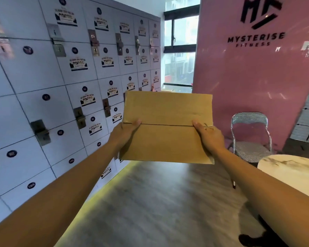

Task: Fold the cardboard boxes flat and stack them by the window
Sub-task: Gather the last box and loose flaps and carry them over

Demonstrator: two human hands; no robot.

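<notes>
A brown cardboard box (168,127) is held up at arm's length in front of me, its flaps closed along a middle seam, above the floor. My left hand (125,134) grips its left edge with the thumb on the top face. My right hand (210,138) grips the right edge, thumb lying along the seam. The fingers of both hands are hidden beneath the box. Straight ahead, behind the box, is the window (181,50), and a strip of more cardboard (168,91) shows just over the box's top edge.
A wall of white lockers (70,77) runs along the left. A pink panel (253,77) stands at the right, with a metal folding chair (251,138) before it. A round pale table (292,173) is at the right edge. Grey floor (159,202) stretches ahead.
</notes>
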